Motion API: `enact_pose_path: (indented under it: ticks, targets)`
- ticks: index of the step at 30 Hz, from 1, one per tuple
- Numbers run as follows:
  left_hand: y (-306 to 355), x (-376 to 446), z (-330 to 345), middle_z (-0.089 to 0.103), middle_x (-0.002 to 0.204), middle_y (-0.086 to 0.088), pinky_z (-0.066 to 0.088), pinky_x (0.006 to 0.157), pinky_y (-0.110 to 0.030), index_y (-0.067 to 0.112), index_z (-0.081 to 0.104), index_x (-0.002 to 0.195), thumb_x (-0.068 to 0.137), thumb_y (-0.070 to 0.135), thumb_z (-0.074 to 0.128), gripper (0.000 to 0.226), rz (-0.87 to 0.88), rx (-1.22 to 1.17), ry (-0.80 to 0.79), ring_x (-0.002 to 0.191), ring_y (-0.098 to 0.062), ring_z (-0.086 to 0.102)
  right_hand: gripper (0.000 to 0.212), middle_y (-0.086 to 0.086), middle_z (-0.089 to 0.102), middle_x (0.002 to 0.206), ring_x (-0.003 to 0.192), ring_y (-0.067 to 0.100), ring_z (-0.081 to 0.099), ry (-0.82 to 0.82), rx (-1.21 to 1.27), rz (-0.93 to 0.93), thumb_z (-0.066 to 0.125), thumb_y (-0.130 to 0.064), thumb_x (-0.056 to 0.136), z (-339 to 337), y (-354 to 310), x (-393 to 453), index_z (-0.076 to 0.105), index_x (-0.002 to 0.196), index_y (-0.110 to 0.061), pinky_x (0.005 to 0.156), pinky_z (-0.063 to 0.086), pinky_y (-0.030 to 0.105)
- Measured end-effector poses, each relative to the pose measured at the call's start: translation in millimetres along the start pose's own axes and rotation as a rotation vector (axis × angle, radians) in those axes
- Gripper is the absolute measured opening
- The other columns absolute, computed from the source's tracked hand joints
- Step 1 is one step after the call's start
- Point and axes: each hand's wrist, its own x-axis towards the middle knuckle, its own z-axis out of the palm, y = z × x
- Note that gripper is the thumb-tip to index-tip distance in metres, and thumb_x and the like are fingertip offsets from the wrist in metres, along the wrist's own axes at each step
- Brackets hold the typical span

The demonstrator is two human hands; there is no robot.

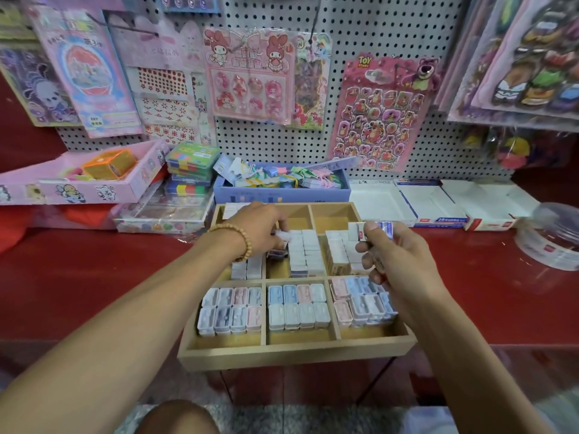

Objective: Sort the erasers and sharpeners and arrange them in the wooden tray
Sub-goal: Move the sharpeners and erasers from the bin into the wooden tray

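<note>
Placement step, judged well advanced: the left hand point(255, 228) pinches a white eraser point(282, 237) over the middle row of the wooden tray point(294, 353), while the right hand point(396, 261) grips a sleeved eraser point(371, 230) above the right-hand stack. Sharpeners point(297, 306) fill the front row. The next move likely calls for lowering each eraser between the dividers; open room remains in the rear compartments.

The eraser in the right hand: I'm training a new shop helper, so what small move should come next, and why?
Probably lower the eraser that the right hand pinches onto the eraser stack just below it in the wooden tray. That middle-row compartment already holds matching erasers, while the left hand is busy at the neighbouring stack.
</note>
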Motion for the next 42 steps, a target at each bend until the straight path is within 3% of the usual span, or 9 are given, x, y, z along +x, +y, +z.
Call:
enact_pose_path:
  ticks: [5,10,16,20,28,32,36,39,42]
  targets:
    - [-0.4,2.6,6.6,0.063,0.101,0.0,0.048,0.089,-0.033,0.019,0.068,0.112,0.081,0.018,0.077,0.032,-0.007,0.026,0.003,0.1,-0.018,0.056,0.018,0.001,0.065,0.073,0.052,0.008,0.05,0.018,0.015,0.005,0.057,-0.027,0.101,-5.3,9.3,1.0,0.062,0.098,-0.011,0.044,0.036,0.023]
    - [0.2,1.5,17.6,0.063,0.116,-0.004,0.046,0.094,-0.027,0.015,0.067,0.115,0.08,-0.004,0.066,0.039,0.002,-0.001,0.052,0.112,-0.02,0.056,0.017,0.002,0.065,0.074,0.053,0.008,0.05,0.019,0.026,0.023,0.057,-0.025,0.101,-2.6,13.9,0.6,0.061,0.099,-0.009,0.047,0.036,0.024]
    - [-0.6,-2.4,22.0,0.061,0.103,0.0,0.048,0.091,-0.031,0.024,0.065,0.089,0.076,0.004,0.074,0.025,0.03,-0.01,0.094,0.101,-0.018,0.056,0.016,0.002,0.07,0.076,0.054,0.008,0.052,0.009,0.023,0.039,0.058,-0.025,0.101,0.1,19.0,3.6,0.062,0.099,-0.009,0.046,0.037,0.024]
    - [-3.4,-8.8,29.4,0.056,0.083,0.007,0.048,0.082,-0.03,0.026,0.052,0.067,0.076,0.007,0.078,0.034,0.049,-0.071,0.205,0.088,-0.017,0.057,0.015,0.002,0.073,0.079,0.056,0.01,0.052,-0.009,0.027,0.06,0.058,-0.022,0.101,2.2,22.9,4.4,0.063,0.104,-0.008,0.047,0.037,0.026]
    - [-2.4,-9.9,30.4,0.054,0.087,0.005,0.044,0.08,-0.028,0.024,0.056,0.073,0.08,0.013,0.076,0.023,0.055,-0.03,0.21,0.088,-0.018,0.057,0.016,0.005,0.075,0.085,0.063,0.014,0.052,-0.08,0.018,0.063,0.058,-0.022,0.101,8.3,23.3,0.2,0.064,0.107,-0.009,0.047,0.037,0.026]
    - [1.6,-7.8,22.7,0.062,0.096,0.003,0.047,0.083,-0.03,0.02,0.068,0.084,0.085,0.023,0.072,0.005,0.048,0.078,0.192,0.094,-0.017,0.058,0.019,0.002,0.074,0.081,0.061,0.014,0.052,-0.136,0.005,0.06,0.056,-0.018,0.101,12.2,18.1,-2.8,0.064,0.11,-0.003,0.045,0.038,0.024]
    - [1.8,-9.7,14.5,0.067,0.104,0.003,0.051,0.083,-0.033,0.022,0.073,0.096,0.087,0.024,0.07,0.009,0.013,0.087,0.148,0.094,-0.018,0.06,0.02,0.006,0.075,0.084,0.061,0.012,0.053,-0.157,0.009,0.064,0.057,-0.017,0.101,15.4,14.7,-7.1,0.064,0.11,-0.001,0.045,0.038,0.023]
    - [3.5,-15.7,5.3,0.07,0.093,0.005,0.052,0.079,-0.032,0.022,0.072,0.091,0.09,0.019,0.064,0.009,-0.012,-0.131,0.251,0.08,-0.012,0.062,0.018,0.009,0.075,0.089,0.061,0.012,0.053,-0.163,0.015,0.062,0.058,-0.017,0.1,18.6,14.6,-8.3,0.064,0.109,-0.002,0.045,0.037,0.023]
    - [21.6,-32.1,-3.1,0.07,0.085,0.001,0.055,0.063,-0.025,0.017,0.07,0.089,0.092,0.016,0.065,0.006,-0.035,-0.771,0.194,0.067,-0.013,0.069,0.019,0.009,0.074,0.086,0.059,0.012,0.051,-0.179,0.056,0.073,0.058,-0.016,0.1,25.1,14.4,-8.9,0.063,0.109,-0.001,0.046,0.035,0.024]
